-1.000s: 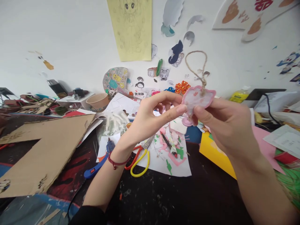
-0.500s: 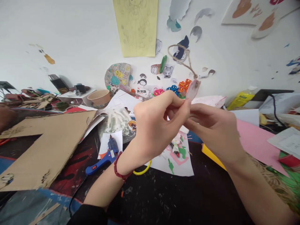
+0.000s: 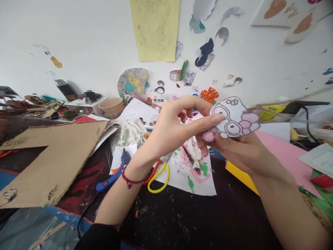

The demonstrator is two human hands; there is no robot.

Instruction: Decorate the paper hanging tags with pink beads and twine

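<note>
You hold a paper cutout point(image 3: 238, 113) of a cartoon face up in front of you, above the table point(image 3: 208, 222), with its drawn side turned toward you. Your left hand point(image 3: 179, 121) pinches it at its left end: the thumb lies flat across the printed front, over part of the round glasses, and the fingers curl round at the far side. Your right hand point(image 3: 247, 149) grips it from below, with the thumb up against the lower edge and the other fingers under and behind, where the cutout hides most of them. So the cutout sits between your two hands, its upper edge and the pink bow at its right end standing free of your fingertips. A round pink piece point(image 3: 208, 136) hangs at the lower left edge, just beside your right thumb and under your left one; you cannot tell from here how it is joined. A blurred twine cord point(image 3: 273, 102) trails off to the right from behind the bow.

Below your hands, a white sheet point(image 3: 206, 189) bears pink and green scraps and a dark pen point(image 3: 191, 158). Scissors point(image 3: 159, 178) with red and yellow handles lie beside your left forearm, and a blue glue gun point(image 3: 110, 182) rests on its other side. Pink paper point(image 3: 288, 159) lies beyond your right wrist.
</note>
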